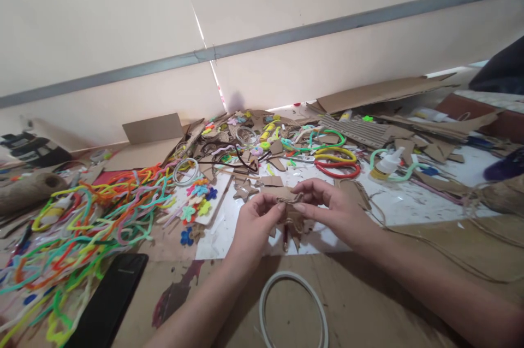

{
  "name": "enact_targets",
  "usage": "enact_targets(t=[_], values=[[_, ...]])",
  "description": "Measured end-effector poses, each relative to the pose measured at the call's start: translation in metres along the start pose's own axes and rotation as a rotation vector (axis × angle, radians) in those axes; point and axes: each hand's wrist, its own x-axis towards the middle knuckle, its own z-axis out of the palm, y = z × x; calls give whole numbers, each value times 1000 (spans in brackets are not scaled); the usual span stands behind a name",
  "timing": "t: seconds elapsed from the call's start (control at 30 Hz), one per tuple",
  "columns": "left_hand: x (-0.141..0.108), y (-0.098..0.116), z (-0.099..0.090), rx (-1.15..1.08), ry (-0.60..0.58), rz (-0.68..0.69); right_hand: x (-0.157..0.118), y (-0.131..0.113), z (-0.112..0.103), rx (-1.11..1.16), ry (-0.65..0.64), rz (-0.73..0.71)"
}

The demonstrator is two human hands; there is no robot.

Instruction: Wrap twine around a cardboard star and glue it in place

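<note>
Between my two hands is a small brown cardboard piece [290, 196], its layers looking folded or stacked at the edge. My left hand [258, 218] pinches its left side, thumb in front and fingers behind. From the right, my right hand [327, 203] grips the other side with thumb and fingertips. Below the hands lie more cardboard scraps [295, 228] on the white sheet [221, 233], partly hidden by the fingers. Nearer to me, a white ring [264, 304], which looks like a tape roll, rests flat on a brown cardboard sheet [229, 293].
Colourful pipe cleaners [123, 211] heap at the left beside a black phone [112, 299]. Felt flowers [200, 203] lie left of my hands. A glue bottle [388, 162] stands at the right. Twine [442, 255] trails across the right side. A pale wall [286, 64] rises behind.
</note>
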Motion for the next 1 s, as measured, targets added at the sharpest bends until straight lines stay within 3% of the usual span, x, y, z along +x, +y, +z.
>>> enact_targets(t=[0.27, 0.47, 0.7, 0.83, 1.0], values=[[-1, 7, 1, -26, -25, -43, 2, -1, 1, -20, 20, -14], [1, 1, -1, 46, -44, 14, -1, 2, 0, -104, -39, 11], [4, 1, -5, 250, -6, 95, -6, -4, -5, -483, 85, -251], [1, 7, -1, 251, -35, 86, -7, -10, -4, -529, 106, -349], [-3, 10, 0, 283, -45, 85, -7, -10, -5, -542, 137, -362]])
